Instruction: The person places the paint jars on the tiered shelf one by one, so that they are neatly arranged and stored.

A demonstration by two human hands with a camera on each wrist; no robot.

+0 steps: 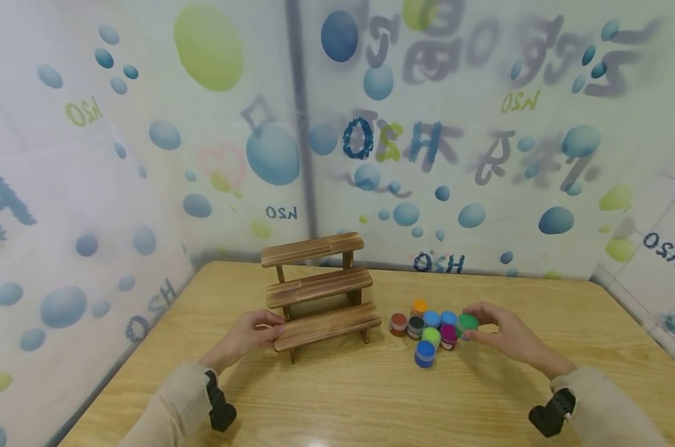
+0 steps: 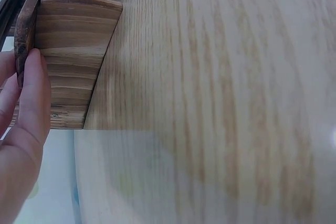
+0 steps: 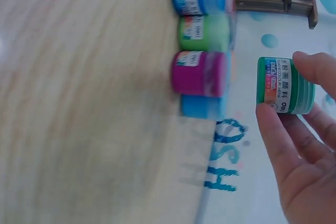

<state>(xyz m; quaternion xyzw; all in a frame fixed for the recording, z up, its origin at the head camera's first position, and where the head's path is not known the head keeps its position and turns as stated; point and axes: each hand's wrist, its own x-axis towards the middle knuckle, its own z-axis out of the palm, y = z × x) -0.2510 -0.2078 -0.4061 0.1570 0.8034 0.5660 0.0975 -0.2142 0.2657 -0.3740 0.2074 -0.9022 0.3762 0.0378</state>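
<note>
At the left, we see a beige sleeve (image 1: 170, 400) and the left hand (image 1: 239, 340), whose thumb and fingers pinch the left end of the lowest board of a three-tier wooden stand (image 1: 326, 327). The stand rests on the wood-grain table (image 1: 365, 406), its boards rising step by step toward the bubble-printed backdrop (image 1: 516, 242). Right of it, we find small paint jars grouped closely: a red-brown jar (image 1: 398, 325), a black jar (image 1: 415, 328) with an orange jar (image 1: 419, 307) behind it, a dark blue jar (image 1: 425, 354) nearest us, a lime jar (image 1: 430, 338), two light blue jars (image 1: 431, 319) and a magenta jar (image 1: 448, 337). Just right of these, we see the right hand (image 1: 510, 335) gripping a green jar (image 1: 468, 325) between thumb and fingers, raised above the table.
</note>
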